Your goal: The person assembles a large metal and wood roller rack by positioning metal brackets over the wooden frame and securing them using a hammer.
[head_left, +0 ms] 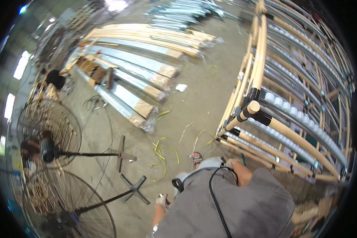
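Note:
My left hand [162, 201], in a pale work glove with bare fingertips, hangs low beside my grey shirt. Its fingers are curled, and a small white and dark red thing seems to show at them, too small to name. My right hand [229, 163] reaches forward past my shirt, near the lower corner of a tall rack [261, 79] made of cream pipes, black joints and rows of white rollers. Only a bit of this hand shows, and its fingers cannot be made out. A black cord [215, 194] runs down over my shirt.
Two black pedestal fans [47, 148] stand at the left, their cross-shaped feet [135, 188] reaching toward me. Yellow straps [159, 152] lie loose on the concrete floor. Long wrapped bundles [121, 103], cream pipes [146, 31] and metal profiles [182, 14] lie farther off.

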`<state>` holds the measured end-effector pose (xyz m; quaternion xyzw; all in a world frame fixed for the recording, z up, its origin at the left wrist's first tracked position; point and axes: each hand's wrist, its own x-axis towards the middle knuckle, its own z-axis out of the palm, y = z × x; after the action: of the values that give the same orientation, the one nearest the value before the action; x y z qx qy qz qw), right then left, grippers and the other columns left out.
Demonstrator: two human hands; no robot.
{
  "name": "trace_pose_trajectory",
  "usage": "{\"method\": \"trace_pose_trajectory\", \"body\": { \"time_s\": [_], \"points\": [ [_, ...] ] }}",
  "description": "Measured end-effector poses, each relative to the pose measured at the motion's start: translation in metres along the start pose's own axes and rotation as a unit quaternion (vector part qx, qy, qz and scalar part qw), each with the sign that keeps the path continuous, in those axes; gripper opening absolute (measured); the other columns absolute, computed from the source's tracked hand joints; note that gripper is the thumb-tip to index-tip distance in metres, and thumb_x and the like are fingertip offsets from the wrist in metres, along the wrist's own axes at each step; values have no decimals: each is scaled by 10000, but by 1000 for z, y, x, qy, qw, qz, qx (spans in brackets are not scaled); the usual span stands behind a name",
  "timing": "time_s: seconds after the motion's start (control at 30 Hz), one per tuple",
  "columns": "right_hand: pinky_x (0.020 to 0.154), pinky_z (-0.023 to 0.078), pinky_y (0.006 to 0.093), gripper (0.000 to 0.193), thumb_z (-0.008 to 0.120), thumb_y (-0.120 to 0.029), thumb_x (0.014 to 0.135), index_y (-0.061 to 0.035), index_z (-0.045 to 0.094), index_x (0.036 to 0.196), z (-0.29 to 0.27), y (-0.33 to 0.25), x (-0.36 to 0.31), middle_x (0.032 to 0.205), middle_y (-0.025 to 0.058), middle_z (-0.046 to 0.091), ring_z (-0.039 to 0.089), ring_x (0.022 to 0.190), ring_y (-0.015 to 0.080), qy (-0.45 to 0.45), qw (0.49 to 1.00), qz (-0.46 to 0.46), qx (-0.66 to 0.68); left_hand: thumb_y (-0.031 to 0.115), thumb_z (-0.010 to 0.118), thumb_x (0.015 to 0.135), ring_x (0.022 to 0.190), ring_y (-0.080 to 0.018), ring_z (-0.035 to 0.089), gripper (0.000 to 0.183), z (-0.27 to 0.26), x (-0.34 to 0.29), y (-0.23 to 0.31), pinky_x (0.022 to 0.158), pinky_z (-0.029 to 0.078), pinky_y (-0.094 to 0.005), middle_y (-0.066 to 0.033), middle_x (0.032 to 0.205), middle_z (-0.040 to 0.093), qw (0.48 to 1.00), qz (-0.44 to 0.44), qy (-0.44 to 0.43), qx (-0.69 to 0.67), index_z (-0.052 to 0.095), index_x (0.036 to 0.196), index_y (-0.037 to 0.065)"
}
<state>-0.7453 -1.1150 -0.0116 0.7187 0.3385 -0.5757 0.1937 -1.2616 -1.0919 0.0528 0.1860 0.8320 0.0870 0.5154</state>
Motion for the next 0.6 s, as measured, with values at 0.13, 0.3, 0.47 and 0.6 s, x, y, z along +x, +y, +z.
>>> {"method": "trace_pose_trajectory", "body": {
  "time_s": [0.13, 0.3, 0.47, 0.6],
  "points": [
    [853, 502, 407, 421, 578, -283, 804, -7, 699, 1098, -18, -41, 41, 1115, 231, 673, 679, 960, 319, 103, 987, -6, 122, 199, 678, 809, 541, -203, 571, 183, -24, 56, 26, 499, 487, -384, -70, 686, 595, 994, -58, -57, 77, 622, 886, 43],
    [835, 520, 407, 524, 584, -377, 774, -4, 676, 1129, -76, -114, -9, 1094, 208, 688, 669, 986, 332, 110, 946, 40, 302, 219, 681, 819, 516, -205, 553, 173, -39, 136, 160, 471, 479, -386, -62, 667, 576, 981, -27, -111, 158, 618, 867, 65],
    [667, 559, 414, 411, 566, -295, 793, 14, 682, 1037, -82, -172, -16, 930, 221, 698, 700, 863, 337, 111, 898, 139, 402, 238, 683, 828, 492, -208, 535, 167, -26, 231, 387, 444, 471, -388, -54, 649, 556, 969, 54, -156, 181, 615, 848, 87],
    [747, 539, 423, 440, 567, -321, 810, 7, 672, 1084, -60, -185, -31, 954, 203, 707, 695, 890, 330, 161, 818, 180, 521, 241, 693, 832, 463, -171, 495, 166, 89, 215, 620, 427, 467, -341, -42, 652, 551, 888, 253, -184, 338, 613, 853, 98]
  ]
}}
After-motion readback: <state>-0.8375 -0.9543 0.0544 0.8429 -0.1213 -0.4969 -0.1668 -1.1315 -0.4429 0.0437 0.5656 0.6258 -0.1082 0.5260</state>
